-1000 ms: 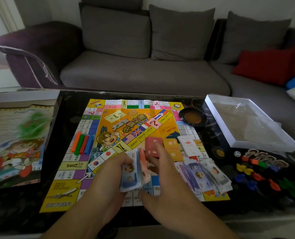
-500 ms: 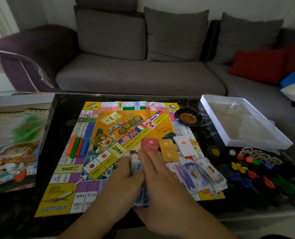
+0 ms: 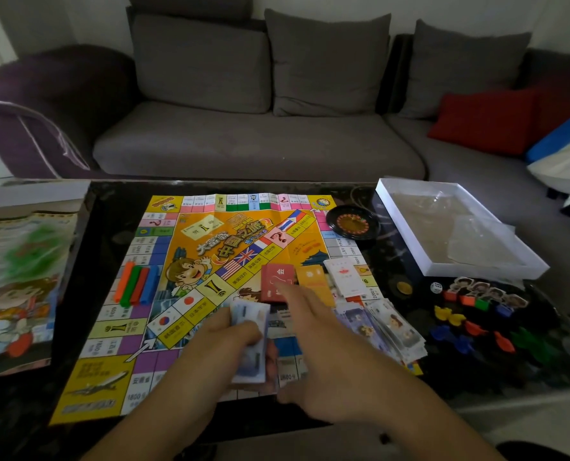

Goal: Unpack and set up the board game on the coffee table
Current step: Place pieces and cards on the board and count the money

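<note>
Banknotes (image 3: 248,341) now gripped by your left hand (image 3: 223,347) alone; right hand (image 3: 320,354) released, fingers spread, reaching toward far cards: sorting continues

A grey sofa (image 3: 260,148) is seen behind the counter, with three grey back cushions (image 3: 326,61) set along it. A red cushion (image 3: 486,123) is propped at the right, just beside a blue one (image 3: 563,131).
</note>
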{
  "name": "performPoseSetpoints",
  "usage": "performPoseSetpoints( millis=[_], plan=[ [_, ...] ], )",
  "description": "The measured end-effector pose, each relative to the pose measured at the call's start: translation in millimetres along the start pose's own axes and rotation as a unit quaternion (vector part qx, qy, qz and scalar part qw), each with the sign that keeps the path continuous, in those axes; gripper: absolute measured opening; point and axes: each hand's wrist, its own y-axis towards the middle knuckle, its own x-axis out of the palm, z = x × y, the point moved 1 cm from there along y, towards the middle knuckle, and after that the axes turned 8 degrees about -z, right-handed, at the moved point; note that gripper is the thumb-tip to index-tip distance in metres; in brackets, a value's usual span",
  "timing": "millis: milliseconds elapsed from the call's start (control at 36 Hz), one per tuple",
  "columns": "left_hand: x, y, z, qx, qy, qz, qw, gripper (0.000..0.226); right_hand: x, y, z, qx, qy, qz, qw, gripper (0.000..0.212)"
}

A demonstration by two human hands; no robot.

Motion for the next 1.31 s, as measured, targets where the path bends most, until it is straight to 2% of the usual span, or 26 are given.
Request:
performPoseSetpoints(
  millis=[111, 167, 306, 694, 833, 917, 1000, 1111, 1167, 1306],
  plan=[
    [-9.3, 1.0, 4.4, -0.009, -0.066, -0.012, 0.998, 0.026, -13.6, -2.7, 27.1, 0.035, -0.091, 0.013, 0.995, 0.092],
    [-11.9, 0.9, 6.5, -0.008, -0.075, -0.01, 0.997, 0.024, -13.7, -1.4, 36.8, 0.049, -0.131, 0.008, 0.99, 0.081],
    [-12.2, -1.2, 11.5, 0.001, -0.094, -0.016, 0.995, 0.021, -7.3, 3.2, 45.3, 0.058, -0.199, -0.007, 0.978, 0.082],
    [-16.8, 0.0, 9.9, 0.003, -0.114, -0.023, 0.993, 0.019, 16.2, -16.9, 30.5, 0.03, -0.177, -0.005, 0.984, 0.069],
    [-17.2, 1.9, 8.4, 0.001, -0.117, -0.024, 0.993, 0.02, 36.9, -16.1, 22.4, 0.022, -0.204, -0.04, 0.978, 0.094],
    [-18.6, 4.2, 6.9, -0.012, -0.141, -0.034, 0.989, 0.022, 55.3, -12.2, 27.1, -0.001, -0.29, -0.01, 0.957, 0.087],
    [-20.0, 5.7, 5.9, -0.018, -0.148, -0.038, 0.988, 0.019, 73.0, -7.4, 30.6, -0.032, -0.324, 0.067, 0.943, 0.078],
    [-22.3, 9.0, 3.9, -0.03, -0.15, -0.035, 0.988, 0.021, 83.9, -8.8, 29.8, -0.065, -0.363, 0.108, 0.923, 0.058],
    [-22.7, 9.1, 3.8, -0.026, -0.152, -0.036, 0.987, 0.02, 88.2, -8.5, 28.2, -0.062, -0.373, 0.133, 0.916, 0.039],
    [-21.9, 7.9, 6.0, -0.022, -0.142, -0.025, 0.989, 0.021, 92.5, -7.5, 22.4, -0.062, -0.358, 0.14, 0.921, 0.037]
  ],
)
